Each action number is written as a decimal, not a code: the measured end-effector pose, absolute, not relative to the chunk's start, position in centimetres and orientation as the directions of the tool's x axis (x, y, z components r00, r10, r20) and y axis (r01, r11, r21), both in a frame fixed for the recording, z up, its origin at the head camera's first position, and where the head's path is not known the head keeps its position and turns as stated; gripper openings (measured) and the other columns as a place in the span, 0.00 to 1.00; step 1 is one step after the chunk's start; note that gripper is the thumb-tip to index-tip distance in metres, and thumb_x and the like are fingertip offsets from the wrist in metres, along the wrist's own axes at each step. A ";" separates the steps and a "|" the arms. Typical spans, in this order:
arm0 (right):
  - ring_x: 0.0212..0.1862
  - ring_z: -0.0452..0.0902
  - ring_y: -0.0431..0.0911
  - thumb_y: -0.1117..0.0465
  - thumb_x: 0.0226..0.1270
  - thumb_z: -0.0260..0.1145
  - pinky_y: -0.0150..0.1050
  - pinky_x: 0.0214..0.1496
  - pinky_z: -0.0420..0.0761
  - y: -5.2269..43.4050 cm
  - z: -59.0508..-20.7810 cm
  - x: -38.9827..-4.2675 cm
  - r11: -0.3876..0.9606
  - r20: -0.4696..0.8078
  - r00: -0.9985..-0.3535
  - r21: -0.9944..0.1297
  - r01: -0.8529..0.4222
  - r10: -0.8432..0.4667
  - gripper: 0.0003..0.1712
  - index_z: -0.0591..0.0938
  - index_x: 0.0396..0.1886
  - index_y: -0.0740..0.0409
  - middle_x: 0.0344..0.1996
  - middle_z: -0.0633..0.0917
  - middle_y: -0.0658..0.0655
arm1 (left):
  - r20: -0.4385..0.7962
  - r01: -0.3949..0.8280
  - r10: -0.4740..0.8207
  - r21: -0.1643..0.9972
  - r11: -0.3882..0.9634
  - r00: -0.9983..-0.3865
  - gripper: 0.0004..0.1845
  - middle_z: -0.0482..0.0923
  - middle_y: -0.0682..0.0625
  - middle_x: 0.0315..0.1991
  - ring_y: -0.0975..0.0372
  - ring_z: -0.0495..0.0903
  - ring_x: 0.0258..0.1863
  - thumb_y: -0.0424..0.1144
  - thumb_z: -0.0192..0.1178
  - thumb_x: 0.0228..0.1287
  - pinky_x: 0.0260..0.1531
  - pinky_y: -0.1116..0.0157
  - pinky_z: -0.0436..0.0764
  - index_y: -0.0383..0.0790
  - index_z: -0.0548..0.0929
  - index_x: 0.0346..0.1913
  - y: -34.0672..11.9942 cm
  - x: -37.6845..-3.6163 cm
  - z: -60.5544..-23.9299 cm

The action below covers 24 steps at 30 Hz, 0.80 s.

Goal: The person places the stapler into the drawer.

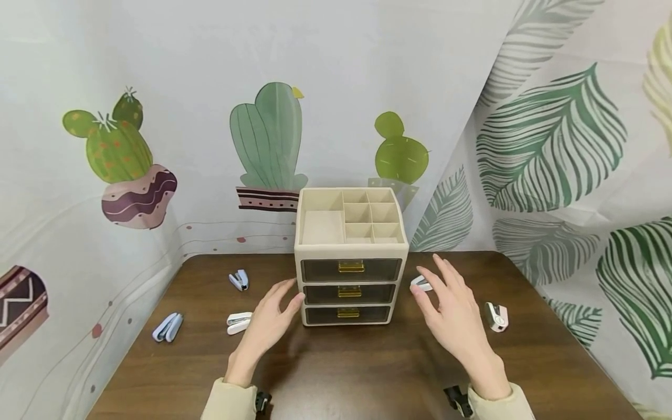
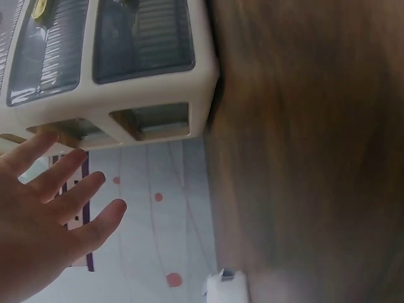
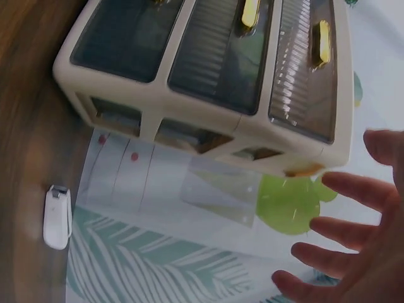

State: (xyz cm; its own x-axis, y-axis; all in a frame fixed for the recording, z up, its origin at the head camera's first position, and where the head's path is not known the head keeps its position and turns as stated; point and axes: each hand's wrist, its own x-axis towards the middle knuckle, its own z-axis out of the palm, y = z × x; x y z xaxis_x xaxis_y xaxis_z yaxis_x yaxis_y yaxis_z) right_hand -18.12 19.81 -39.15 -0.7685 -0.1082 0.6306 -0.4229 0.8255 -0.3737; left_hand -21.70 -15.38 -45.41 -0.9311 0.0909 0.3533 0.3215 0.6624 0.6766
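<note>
Drawer organizer (image 1: 350, 274) between open hands (image 1: 270, 318) (image 1: 452, 312) — untouched

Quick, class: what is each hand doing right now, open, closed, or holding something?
Left hand: open, holding nothing, beside the drawer organizer.
Right hand: open, holding nothing.

bright, even light, soft shadows; wrist views blurred, head view edges warped.
</note>
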 end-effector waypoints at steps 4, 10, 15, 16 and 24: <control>0.65 0.67 0.58 0.58 0.65 0.68 0.62 0.53 0.69 18.9 -39.1 -18.2 0.803 0.722 -0.689 -0.374 -0.464 -0.062 0.18 0.83 0.54 0.58 0.65 0.73 0.59 | 0.366 0.318 0.063 0.697 0.643 -0.929 0.30 0.74 0.44 0.61 0.48 0.73 0.61 0.57 0.55 0.70 0.58 0.47 0.71 0.39 0.76 0.64 -14.8 -21.8 -45.9; 0.58 0.73 0.55 0.63 0.63 0.67 0.57 0.49 0.72 17.8 -38.5 -18.4 0.763 0.806 -0.590 -0.350 -0.543 -0.050 0.14 0.86 0.48 0.59 0.58 0.79 0.56 | 0.410 0.345 0.025 0.732 0.588 -0.912 0.26 0.78 0.44 0.54 0.49 0.77 0.56 0.53 0.58 0.70 0.54 0.47 0.74 0.36 0.79 0.59 -14.3 -22.2 -46.5; 0.52 0.76 0.53 0.60 0.64 0.65 0.51 0.49 0.72 16.5 -37.9 -18.7 0.723 0.854 -0.516 -0.316 -0.614 -0.066 0.13 0.86 0.46 0.60 0.51 0.82 0.57 | 0.395 0.324 -0.019 0.781 0.534 -0.919 0.22 0.80 0.48 0.50 0.54 0.78 0.51 0.52 0.58 0.71 0.49 0.51 0.77 0.39 0.82 0.56 -14.1 -22.7 -47.1; 0.51 0.76 0.53 0.59 0.65 0.65 0.50 0.49 0.72 16.3 -37.8 -18.8 0.716 0.862 -0.502 -0.306 -0.627 -0.072 0.13 0.86 0.45 0.61 0.50 0.83 0.57 | 0.392 0.319 -0.031 0.790 0.524 -0.920 0.21 0.80 0.48 0.49 0.55 0.78 0.50 0.52 0.58 0.71 0.48 0.52 0.77 0.40 0.82 0.55 -14.0 -22.7 -47.2; 0.43 0.79 0.50 0.57 0.64 0.65 0.47 0.41 0.74 14.4 -38.0 -19.6 0.689 0.883 -0.452 -0.249 -0.680 -0.127 0.13 0.87 0.42 0.60 0.41 0.85 0.54 | 0.349 0.278 -0.089 0.856 0.435 -0.933 0.19 0.82 0.47 0.45 0.56 0.81 0.45 0.50 0.58 0.71 0.45 0.55 0.78 0.37 0.83 0.51 -13.6 -22.6 -48.2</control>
State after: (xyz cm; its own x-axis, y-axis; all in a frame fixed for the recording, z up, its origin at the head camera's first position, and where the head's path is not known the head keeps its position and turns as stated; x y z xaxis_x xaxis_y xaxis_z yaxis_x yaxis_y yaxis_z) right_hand -19.57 14.39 -38.00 -0.4522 -0.1269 0.8829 -0.6805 0.6890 -0.2495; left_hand -22.56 -13.56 -48.23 -0.9330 -0.0890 0.3488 0.2785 0.4354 0.8561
